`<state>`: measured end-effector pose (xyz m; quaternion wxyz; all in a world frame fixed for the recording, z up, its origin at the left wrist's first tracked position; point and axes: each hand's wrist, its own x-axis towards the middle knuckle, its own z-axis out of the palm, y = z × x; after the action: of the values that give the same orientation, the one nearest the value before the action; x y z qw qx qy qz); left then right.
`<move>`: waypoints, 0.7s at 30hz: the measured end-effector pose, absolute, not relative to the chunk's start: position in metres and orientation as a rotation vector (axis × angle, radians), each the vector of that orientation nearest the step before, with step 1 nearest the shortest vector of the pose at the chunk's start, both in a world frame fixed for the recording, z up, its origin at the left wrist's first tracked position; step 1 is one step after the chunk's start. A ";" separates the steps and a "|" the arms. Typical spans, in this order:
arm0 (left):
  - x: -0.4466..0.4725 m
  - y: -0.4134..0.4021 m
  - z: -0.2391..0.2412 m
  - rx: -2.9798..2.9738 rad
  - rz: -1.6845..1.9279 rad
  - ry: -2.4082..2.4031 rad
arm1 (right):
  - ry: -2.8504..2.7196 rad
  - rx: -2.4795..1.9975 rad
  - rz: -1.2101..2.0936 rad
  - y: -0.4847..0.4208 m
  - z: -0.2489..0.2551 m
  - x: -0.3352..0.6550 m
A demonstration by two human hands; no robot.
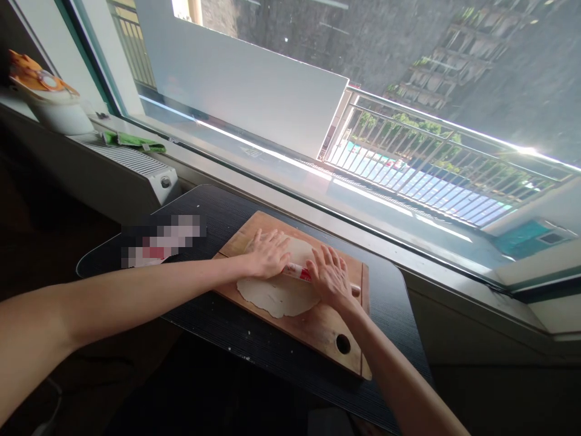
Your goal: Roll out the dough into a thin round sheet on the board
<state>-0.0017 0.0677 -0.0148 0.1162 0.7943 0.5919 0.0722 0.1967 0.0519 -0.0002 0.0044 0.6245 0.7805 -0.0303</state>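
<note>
A flat, roughly round sheet of dough (276,297) lies on a wooden cutting board (318,336). Across it rests a rolling pin (297,272) with a red and white wrap round its middle. My left hand (267,254) lies flat, fingers stretched out, over the pin's left part, which it hides. On the pin's right part my right hand (330,275) presses with spread fingers, and the wooden handle sticks out beyond it. Neither hand wraps round the pin. Part of the dough is hidden under the hands.
The board sits on a dark table (204,330) beside a window ledge. A blurred white and red packet (163,241) lies on the table's left. Further left stand a radiator (131,163) with a green cloth (134,142) and a white bucket (61,113). Dough crumbs dot the table's near edge.
</note>
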 end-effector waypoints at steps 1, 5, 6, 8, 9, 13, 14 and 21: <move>-0.002 0.062 -0.018 2.362 0.243 1.726 | 2.471 1.930 -0.053 0.047 -0.002 0.198; 0.000 0.077 -0.010 2.304 0.167 1.768 | 2.412 1.982 -0.086 0.065 0.000 0.197; 0.001 0.086 -0.006 2.257 0.127 1.793 | 2.378 2.010 -0.122 0.076 0.002 0.196; 0.002 0.099 0.001 2.193 0.075 1.828 | 2.329 2.056 -0.179 0.091 0.005 0.194; 0.003 0.101 0.003 2.188 0.065 1.827 | 2.318 2.065 -0.197 0.093 0.006 0.194; 0.001 0.074 -0.007 2.319 0.146 1.773 | 2.383 1.972 -0.150 0.065 0.003 0.195; 0.000 0.065 -0.011 2.349 0.173 1.766 | 2.413 1.941 -0.110 0.055 0.002 0.196; 0.002 0.090 -0.006 2.255 0.154 1.819 | 2.360 2.068 -0.155 0.085 0.000 0.195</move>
<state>0.0021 0.0901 -0.0063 0.1199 0.7716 0.6225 0.0526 0.1952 0.0848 -0.0003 0.0001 0.6583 0.7511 -0.0492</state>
